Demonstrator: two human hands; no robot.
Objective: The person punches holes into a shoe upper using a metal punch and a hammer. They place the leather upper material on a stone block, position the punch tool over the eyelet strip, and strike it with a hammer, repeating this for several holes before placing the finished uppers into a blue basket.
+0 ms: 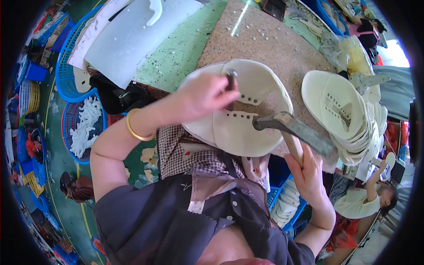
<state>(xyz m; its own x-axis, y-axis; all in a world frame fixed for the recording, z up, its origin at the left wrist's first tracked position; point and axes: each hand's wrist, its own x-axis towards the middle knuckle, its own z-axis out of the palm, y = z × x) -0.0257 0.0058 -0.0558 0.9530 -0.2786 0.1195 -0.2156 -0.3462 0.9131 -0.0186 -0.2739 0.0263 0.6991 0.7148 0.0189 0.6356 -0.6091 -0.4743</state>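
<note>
A white shoe upper (251, 137) with two rows of dark eyelet holes lies on the speckled stone slab (247, 39) in front of me. Over its left part, my left hand (212, 95) is closed around a short metal punch (231, 77), held upright by the eyelet rows; its lower tip is partly hidden by my fingers. My right hand (305, 170) grips the wooden handle of a hammer (304, 132). The dark metal hammer head hangs above the upper's right edge, apart from the punch. Beyond it, to the right, stands a stack of similar white uppers (335, 101).
White sheets (137, 39) lie on the green tabletop at the far left. Blue baskets (64, 66) stand on the left, one with white strips (88, 123). Another blue basket (291, 221) with white pieces is below my right arm. A co-worker (362, 201) sits at right.
</note>
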